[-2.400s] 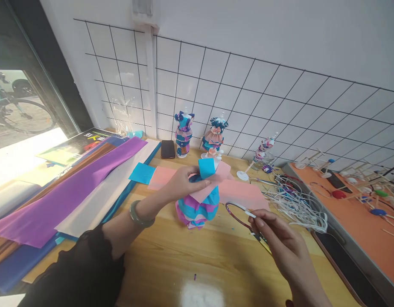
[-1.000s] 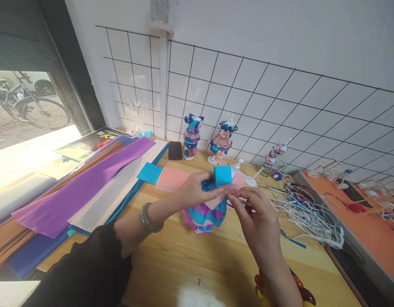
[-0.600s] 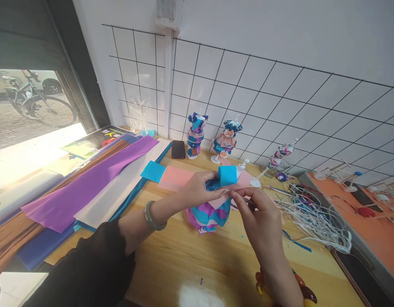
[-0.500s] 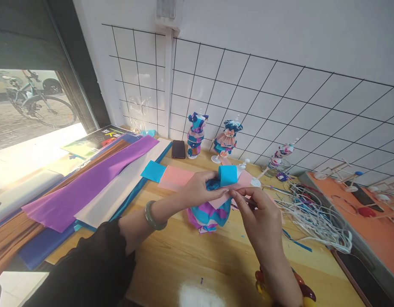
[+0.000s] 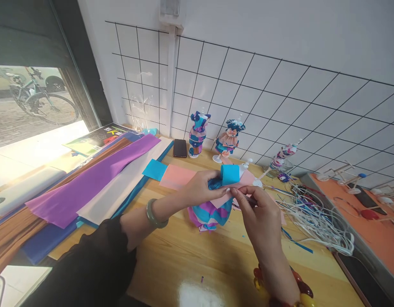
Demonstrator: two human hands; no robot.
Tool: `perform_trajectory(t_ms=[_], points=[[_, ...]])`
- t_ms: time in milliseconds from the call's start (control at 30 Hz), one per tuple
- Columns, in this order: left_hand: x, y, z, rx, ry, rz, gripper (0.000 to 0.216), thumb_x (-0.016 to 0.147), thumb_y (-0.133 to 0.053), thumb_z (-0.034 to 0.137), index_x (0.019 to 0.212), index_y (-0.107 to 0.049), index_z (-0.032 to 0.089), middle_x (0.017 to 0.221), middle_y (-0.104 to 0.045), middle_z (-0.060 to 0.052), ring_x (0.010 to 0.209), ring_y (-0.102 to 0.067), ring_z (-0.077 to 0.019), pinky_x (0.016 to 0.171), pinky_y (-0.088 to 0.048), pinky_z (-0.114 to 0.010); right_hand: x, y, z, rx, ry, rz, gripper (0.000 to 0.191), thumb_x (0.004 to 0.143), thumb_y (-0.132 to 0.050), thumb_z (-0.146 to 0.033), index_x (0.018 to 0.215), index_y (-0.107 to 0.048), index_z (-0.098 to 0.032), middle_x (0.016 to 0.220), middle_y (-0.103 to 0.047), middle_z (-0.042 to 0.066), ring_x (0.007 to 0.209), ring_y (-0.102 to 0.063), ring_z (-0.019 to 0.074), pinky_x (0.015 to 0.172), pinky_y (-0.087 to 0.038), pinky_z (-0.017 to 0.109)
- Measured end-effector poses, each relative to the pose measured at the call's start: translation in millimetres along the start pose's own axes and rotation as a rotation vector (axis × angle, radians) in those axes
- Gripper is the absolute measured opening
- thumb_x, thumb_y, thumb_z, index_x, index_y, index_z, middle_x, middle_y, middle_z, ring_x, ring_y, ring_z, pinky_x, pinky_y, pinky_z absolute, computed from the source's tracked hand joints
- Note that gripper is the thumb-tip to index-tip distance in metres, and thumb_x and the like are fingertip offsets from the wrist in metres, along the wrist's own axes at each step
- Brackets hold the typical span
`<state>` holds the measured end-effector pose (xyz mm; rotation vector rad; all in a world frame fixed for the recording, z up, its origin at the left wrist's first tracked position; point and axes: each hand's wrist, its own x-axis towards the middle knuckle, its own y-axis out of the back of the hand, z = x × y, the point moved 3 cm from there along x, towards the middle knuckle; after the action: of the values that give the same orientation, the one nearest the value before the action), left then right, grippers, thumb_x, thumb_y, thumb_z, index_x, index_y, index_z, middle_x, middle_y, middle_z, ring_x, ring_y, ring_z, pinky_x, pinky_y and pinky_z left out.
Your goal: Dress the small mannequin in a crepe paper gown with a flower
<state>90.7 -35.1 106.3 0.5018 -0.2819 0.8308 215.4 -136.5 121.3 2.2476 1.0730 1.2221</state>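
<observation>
A small paper-dressed doll (image 5: 212,209) in blue, pink and purple stands on the wooden table (image 5: 184,256). My left hand (image 5: 201,189) grips its waist, pressing a pink paper piece (image 5: 244,181) and a blue paper band (image 5: 230,174) against it. My right hand (image 5: 257,213) is closed in a pinch right at the doll's waist, on a thin stick-like tool whose tip is hidden by the fingers.
Two finished paper dolls (image 5: 198,133) (image 5: 229,140) and a dark phone (image 5: 180,148) stand by the grid wall. Long sheets of purple, white and blue paper (image 5: 88,187) lie at the left. A tangle of white cords (image 5: 315,217) lies right; an orange tray (image 5: 369,226) holds stick models.
My right hand came in from the lower right to the doll's waist and stayed there pinching. The view shifted slightly; my left hand kept its grip on the doll.
</observation>
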Motion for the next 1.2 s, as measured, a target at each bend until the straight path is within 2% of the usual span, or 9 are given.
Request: perform_trajectory(t_ms=[200,367,600,700,900,1067,1200], points=[[0,-1,0,0.011,-0.021,-0.009,0.029,0.077,-0.059,0.035,0.095,-0.06,0.013,0.085,-0.064,-0.004,0.076,-0.058,-0.0153,0.065,-0.045,-0.025,0,-3,3,0.013,0.017,0.001,0.027,0.085,-0.054,-0.046,0.076,-0.059,-0.021,0.068,-0.064,0.002,0.056,-0.056,0.016,0.055,-0.04,0.029],[0,-1,2,0.026,-0.047,0.003,0.028,0.079,-0.057,0.038,0.091,-0.06,0.012,0.08,-0.062,-0.003,0.073,-0.055,-0.0138,0.063,-0.043,-0.024,-2,-3,2,-0.032,0.058,0.043,0.026,0.085,-0.054,-0.045,0.076,-0.058,-0.02,0.068,-0.063,0.003,0.059,-0.053,0.0164,0.058,-0.038,0.029],[-1,-1,3,-0.01,-0.022,-0.009,0.03,0.079,-0.056,0.037,0.095,-0.061,0.013,0.086,-0.065,-0.004,0.078,-0.058,-0.0152,0.065,-0.045,-0.025,-1,-2,-3,-0.09,0.126,0.052,0.026,0.086,-0.053,-0.043,0.076,-0.058,-0.02,0.069,-0.064,0.002,0.057,-0.052,0.0144,0.06,-0.036,0.029],[-1,-1,3,-0.011,-0.022,-0.011,0.03,0.079,-0.056,0.037,0.097,-0.061,0.013,0.086,-0.064,-0.005,0.079,-0.058,-0.0154,0.066,-0.045,-0.024,0,-2,-3,-0.088,0.117,0.045,0.025,0.086,-0.054,-0.042,0.076,-0.059,-0.019,0.069,-0.064,0.002,0.058,-0.053,0.0146,0.06,-0.037,0.028],[-1,0,3,0.031,-0.048,0.024,0.031,0.078,-0.058,0.042,0.087,-0.06,0.013,0.074,-0.059,-0.002,0.068,-0.052,-0.0123,0.059,-0.041,-0.023,-8,6,-2,-0.104,0.136,0.102,0.021,0.085,-0.057,-0.038,0.076,-0.057,-0.019,0.07,-0.061,0.001,0.057,-0.051,0.0131,0.057,-0.038,0.027],[-1,1,4,0.043,-0.051,0.038,0.032,0.078,-0.058,0.043,0.087,-0.059,0.013,0.075,-0.059,-0.002,0.069,-0.053,-0.0124,0.06,-0.04,-0.023,-13,11,-5,-0.059,0.215,0.087,0.013,0.083,-0.062,-0.03,0.076,-0.059,-0.019,0.078,-0.059,0.003,0.065,-0.054,0.0133,0.055,-0.042,0.026],[-1,1,3,0.049,-0.067,0.034,0.031,0.078,-0.059,0.041,0.089,-0.06,0.013,0.078,-0.062,-0.003,0.072,-0.055,-0.013,0.061,-0.042,-0.023,-8,7,-7,-0.009,0.222,0.075,0.01,0.082,-0.063,-0.029,0.08,-0.063,-0.02,0.081,-0.054,0.003,0.069,-0.053,0.0141,0.055,-0.045,0.026]])
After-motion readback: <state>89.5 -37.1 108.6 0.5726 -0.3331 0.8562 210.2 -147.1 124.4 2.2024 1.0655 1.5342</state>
